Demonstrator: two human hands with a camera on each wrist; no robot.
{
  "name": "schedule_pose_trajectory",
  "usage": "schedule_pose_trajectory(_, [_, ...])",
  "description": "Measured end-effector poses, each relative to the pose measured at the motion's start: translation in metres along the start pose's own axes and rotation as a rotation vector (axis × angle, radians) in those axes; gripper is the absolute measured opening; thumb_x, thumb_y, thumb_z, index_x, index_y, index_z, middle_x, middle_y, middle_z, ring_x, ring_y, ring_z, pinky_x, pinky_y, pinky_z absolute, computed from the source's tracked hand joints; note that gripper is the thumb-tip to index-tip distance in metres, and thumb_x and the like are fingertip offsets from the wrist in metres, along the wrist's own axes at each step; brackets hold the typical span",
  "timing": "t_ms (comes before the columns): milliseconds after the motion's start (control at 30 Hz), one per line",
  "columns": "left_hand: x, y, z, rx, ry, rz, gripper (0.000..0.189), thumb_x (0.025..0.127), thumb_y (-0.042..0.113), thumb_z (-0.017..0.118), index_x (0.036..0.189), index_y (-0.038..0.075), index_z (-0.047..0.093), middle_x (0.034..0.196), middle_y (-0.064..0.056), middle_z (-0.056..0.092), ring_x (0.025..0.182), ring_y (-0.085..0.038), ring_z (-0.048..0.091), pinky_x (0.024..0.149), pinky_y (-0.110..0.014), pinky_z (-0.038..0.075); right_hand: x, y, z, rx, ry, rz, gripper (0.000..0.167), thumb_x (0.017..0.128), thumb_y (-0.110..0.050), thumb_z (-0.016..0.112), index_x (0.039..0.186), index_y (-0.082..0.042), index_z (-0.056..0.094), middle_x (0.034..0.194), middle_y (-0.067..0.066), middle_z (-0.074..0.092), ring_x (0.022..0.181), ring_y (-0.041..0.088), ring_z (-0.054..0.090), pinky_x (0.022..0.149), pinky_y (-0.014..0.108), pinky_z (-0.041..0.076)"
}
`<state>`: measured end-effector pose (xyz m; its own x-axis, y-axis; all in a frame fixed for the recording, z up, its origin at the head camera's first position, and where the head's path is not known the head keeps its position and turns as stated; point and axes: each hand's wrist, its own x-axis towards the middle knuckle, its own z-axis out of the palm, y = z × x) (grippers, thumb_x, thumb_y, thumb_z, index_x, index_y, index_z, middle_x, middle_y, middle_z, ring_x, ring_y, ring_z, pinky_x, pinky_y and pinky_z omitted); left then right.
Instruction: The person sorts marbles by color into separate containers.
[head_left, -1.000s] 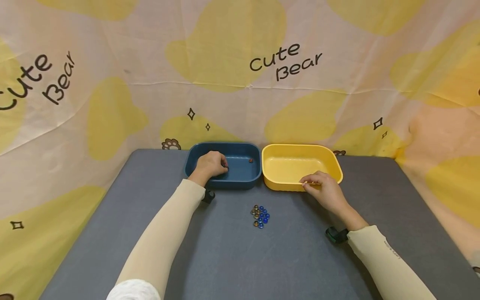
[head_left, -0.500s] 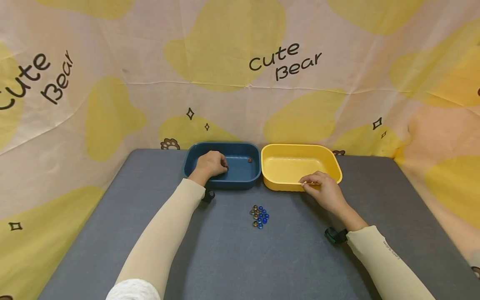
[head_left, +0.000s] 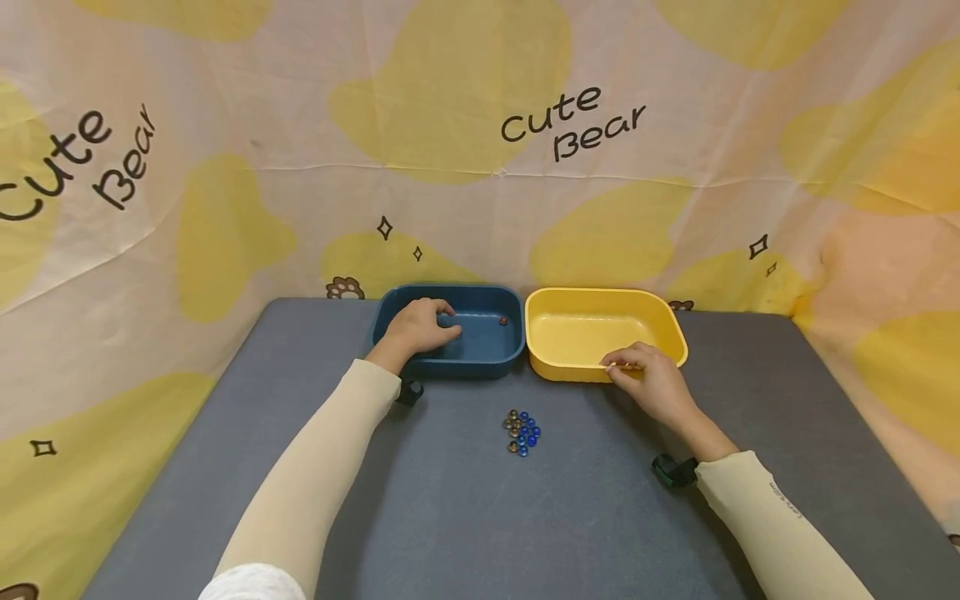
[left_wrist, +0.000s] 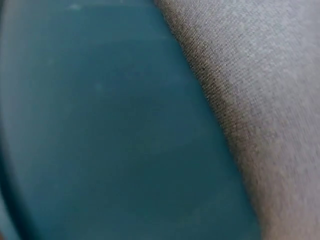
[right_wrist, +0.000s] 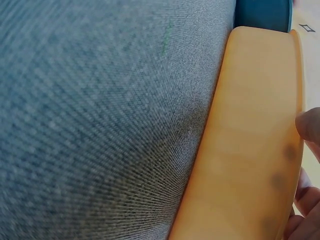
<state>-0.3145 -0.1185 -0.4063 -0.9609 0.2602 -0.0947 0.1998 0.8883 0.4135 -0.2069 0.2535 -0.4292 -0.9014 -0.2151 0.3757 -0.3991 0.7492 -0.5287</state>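
Note:
My left hand (head_left: pixel 422 327) is over the left part of the blue plastic box (head_left: pixel 472 369), its thumb and fingers apart with nothing visible between them. Inside that box, near its right end, lies one reddish-brown marble (head_left: pixel 503 321). My right hand (head_left: pixel 651 383) pinches the front rim of the yellow plastic box (head_left: pixel 573 372), thumb outside and fingertips inside. The right wrist view shows the thumb (right_wrist: pixel 309 125) on the rim and dark finger shadows through the wall. Only the blue box's outer wall (left_wrist: pixel 125 125) and the cloth show in the left wrist view; the left hand is not visible there.
In front of the two boxes, a small cluster of amber-brown and blue glass marbles (head_left: pixel 522 433) lies on the grey table (head_left: pixel 480 525). The boxes stand side by side at the table's back edge, against a patterned cloth backdrop (head_left: pixel 450 100).
My left thumb and fingers, closed together before, have spread apart, and the hand has shifted slightly left. My right hand stays on the yellow box's rim.

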Motion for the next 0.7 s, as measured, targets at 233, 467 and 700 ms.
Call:
schedule_pose_trajectory(233, [-0.008,0.002,-0.006,-0.002,-0.001,0.012,0.05,0.087,0.048,0.062,0.129,0.022,0.06,0.135,-0.003,0.057,0.12,-0.027,0.055,0.095,-0.049,0.047,0.0,0.003,0.001,-0.003,0.003,-0.01,0.009,0.086,-0.01,0.07,0.091,-0.015,0.075,0.085,0.0,0.066,0.082,0.018,0.061,0.075,0.039,0.049])
schedule_pose_trajectory(467, [-0.019,0.007,-0.013,0.03,0.017,0.045,0.051,0.086,0.051,0.061,0.13,0.024,0.06,0.137,-0.004,0.056,0.12,-0.026,0.056,0.091,-0.048,0.05,0.001,0.002,0.001,0.001,0.003,-0.014,0.008,0.086,-0.01,0.07,0.091,-0.015,0.075,0.084,0.0,0.066,0.081,0.018,0.06,0.075,0.04,0.049])
schedule_pose_trajectory(700, [-0.037,0.016,-0.02,0.033,0.058,0.099,0.051,0.086,0.05,0.061,0.129,0.024,0.061,0.138,-0.005,0.054,0.122,-0.026,0.054,0.09,-0.049,0.049,0.001,0.002,0.001,-0.001,0.013,-0.013,0.008,0.086,-0.01,0.07,0.091,-0.014,0.075,0.084,0.0,0.066,0.081,0.019,0.06,0.075,0.041,0.049])
